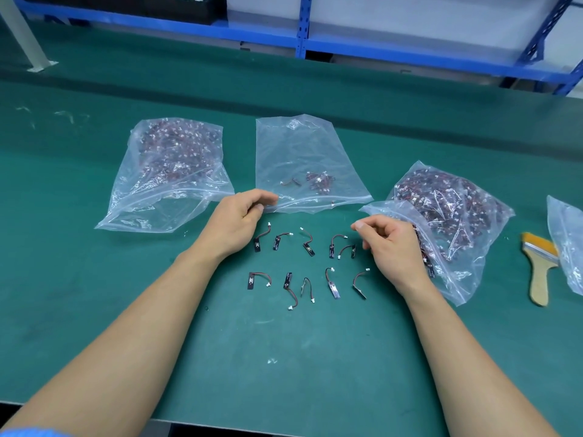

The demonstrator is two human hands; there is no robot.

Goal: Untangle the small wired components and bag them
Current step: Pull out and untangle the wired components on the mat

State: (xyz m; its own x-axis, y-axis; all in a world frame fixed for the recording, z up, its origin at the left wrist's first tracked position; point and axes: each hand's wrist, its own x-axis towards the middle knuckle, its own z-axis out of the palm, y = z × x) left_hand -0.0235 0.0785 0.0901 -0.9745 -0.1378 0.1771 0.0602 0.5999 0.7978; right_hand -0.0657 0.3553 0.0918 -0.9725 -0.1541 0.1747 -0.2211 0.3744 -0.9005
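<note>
My left hand [235,222] pinches the near left corner of the middle bag [303,152], right at its zip strip. My right hand [391,244] sits with its fingers curled and thumb against forefinger, over the mouth of the right bag [454,209]. I cannot tell whether it has anything between the fingertips.

The loose wired parts [308,249] lie on the green table mat [94,310] between my two hands, in two rough rows of five, each apart from its neighbours. A few more sit inside the middle bag near its zip, and that bag is otherwise mostly flat.

The left bag [170,165] and the right bag are stuffed with tangled parts and flank the middle one closely, so the hands are boxed in on both sides. The right bag's open flap lies under my right wrist. A brush [538,269] with a wooden handle lies just beyond the right bag, and its bristle end touches another bag [568,247] cut off by the frame edge.

There is open mat between the rows and the table's near edge [284,424], under my forearms. Beyond the bags the mat runs to a blue shelf rack [303,29] and a white post [23,36].

The small black boards carry pale markings that are too small to read.
</note>
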